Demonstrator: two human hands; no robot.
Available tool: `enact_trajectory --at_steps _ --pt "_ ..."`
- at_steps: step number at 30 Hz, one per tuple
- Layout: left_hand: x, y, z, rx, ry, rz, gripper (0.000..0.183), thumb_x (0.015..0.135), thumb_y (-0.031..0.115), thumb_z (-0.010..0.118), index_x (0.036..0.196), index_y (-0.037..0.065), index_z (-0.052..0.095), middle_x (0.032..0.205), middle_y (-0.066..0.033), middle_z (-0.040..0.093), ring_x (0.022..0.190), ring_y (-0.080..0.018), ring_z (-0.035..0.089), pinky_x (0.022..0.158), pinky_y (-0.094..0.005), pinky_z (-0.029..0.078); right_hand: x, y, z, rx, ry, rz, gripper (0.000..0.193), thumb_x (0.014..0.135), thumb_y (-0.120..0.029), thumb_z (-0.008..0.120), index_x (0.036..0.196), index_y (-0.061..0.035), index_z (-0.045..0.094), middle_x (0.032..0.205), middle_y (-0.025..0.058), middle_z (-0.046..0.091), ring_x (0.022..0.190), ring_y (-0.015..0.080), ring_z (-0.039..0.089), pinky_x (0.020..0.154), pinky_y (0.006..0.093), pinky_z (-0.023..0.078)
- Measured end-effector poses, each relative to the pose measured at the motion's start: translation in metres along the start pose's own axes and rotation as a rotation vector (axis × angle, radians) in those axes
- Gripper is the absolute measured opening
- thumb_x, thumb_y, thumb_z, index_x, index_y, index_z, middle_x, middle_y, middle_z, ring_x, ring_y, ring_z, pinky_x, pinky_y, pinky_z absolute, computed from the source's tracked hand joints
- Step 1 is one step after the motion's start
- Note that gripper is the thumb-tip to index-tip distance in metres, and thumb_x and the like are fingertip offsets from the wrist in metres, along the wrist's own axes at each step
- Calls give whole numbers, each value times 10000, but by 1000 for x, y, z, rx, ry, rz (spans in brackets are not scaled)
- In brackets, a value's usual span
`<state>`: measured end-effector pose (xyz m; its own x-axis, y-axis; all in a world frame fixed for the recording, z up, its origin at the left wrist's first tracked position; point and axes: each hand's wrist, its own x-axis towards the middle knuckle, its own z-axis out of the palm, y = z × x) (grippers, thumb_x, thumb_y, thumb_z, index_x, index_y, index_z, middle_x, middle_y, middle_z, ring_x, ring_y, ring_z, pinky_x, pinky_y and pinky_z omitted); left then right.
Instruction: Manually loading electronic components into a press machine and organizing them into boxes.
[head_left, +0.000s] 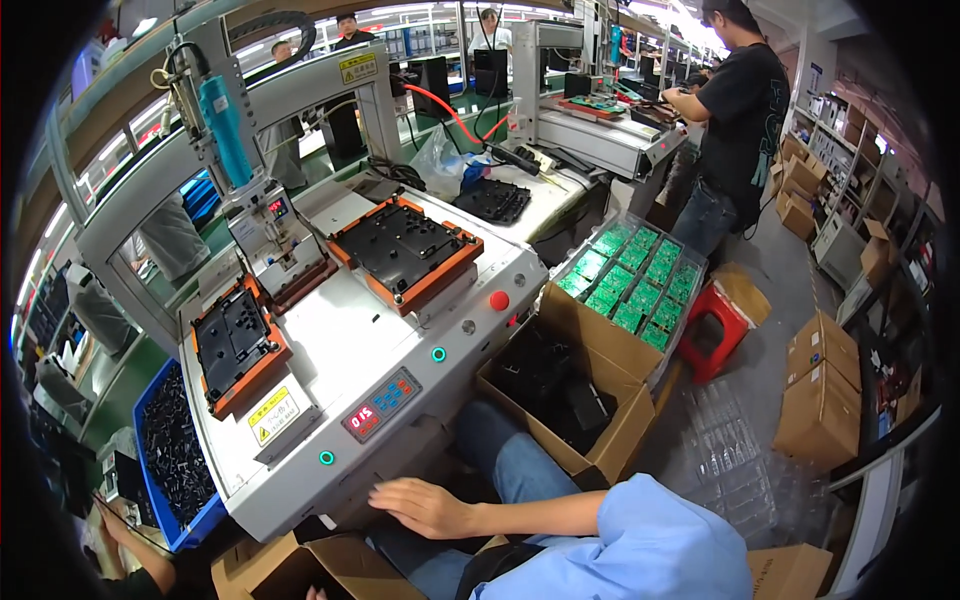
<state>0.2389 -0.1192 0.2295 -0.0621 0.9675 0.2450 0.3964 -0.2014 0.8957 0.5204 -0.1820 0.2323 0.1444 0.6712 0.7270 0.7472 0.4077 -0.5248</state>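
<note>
My right hand [425, 507] hovers over my lap by the front edge of the white screw-fastening machine [380, 345]. Its fingers are stretched out, and nothing shows in it. Only fingertips of my left hand [316, 593] appear at the bottom edge, beside an opened cardboard box [350, 565]; whatever they may hold is hidden. Two orange fixtures lie on the machine, each bearing a black plastic panel: one at the left [235, 335], another farther right [405, 250]. A teal electric screwdriver [225, 130] hangs upright above them. The control panel [383, 403] has lit digits.
A blue bin [165, 400] of small black parts stands left. To the right are a carton [590, 420] of black parts, a tray of green circuit boards [635, 275] and a red stool [712, 330]. A co-worker [740, 120] stands behind; another person's hands [125, 545] show lower left.
</note>
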Motion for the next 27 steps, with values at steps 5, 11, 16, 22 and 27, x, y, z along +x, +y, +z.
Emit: enact_trajectory --at_steps 5,11,16,22,27 --pt "-55 -158 -46 375 -267 -340 487 870 308 571 1265 97 379 1288 -195 344 1151 -345 383 964 -429 355 -101 43 -40 -122 -61 171 229 751 -26 589 978 -32 621 981 122 612 988 277 566 874 375 447" --pt "-153 -375 -87 1139 -308 -520 582 925 532 343 1441 289 228 1475 -169 226 1304 -346 329 1074 -503 222 -131 95 -66 -648 -189 320 295 722 -133 585 1000 -40 619 1120 129 575 1110 319 481 948 453 361" --pt "-122 -265 -53 925 -118 -426 608 852 369 594 1378 187 350 1271 -224 448 1087 -421 464 884 -460 418 -123 84 -83 -732 -288 390 329 740 -147 587 1058 -70 622 1244 90 512 1215 323 394 1032 476 267" --pt "-141 -267 -56 1229 -40 -694 614 891 403 524 1407 184 273 1314 -183 434 1131 -419 440 897 -510 405 -124 84 -66 -673 -291 360 270 725 -98 595 988 -55 644 1208 88 537 1237 335 376 1036 489 262" --pt "-146 -266 -63 1171 -5 -566 561 901 287 513 1405 193 285 1312 -164 446 1102 -416 468 875 -494 430 -123 81 -67 -672 -305 346 257 724 -87 598 973 -53 653 1208 79 541 1250 337 366 1038 495 260"
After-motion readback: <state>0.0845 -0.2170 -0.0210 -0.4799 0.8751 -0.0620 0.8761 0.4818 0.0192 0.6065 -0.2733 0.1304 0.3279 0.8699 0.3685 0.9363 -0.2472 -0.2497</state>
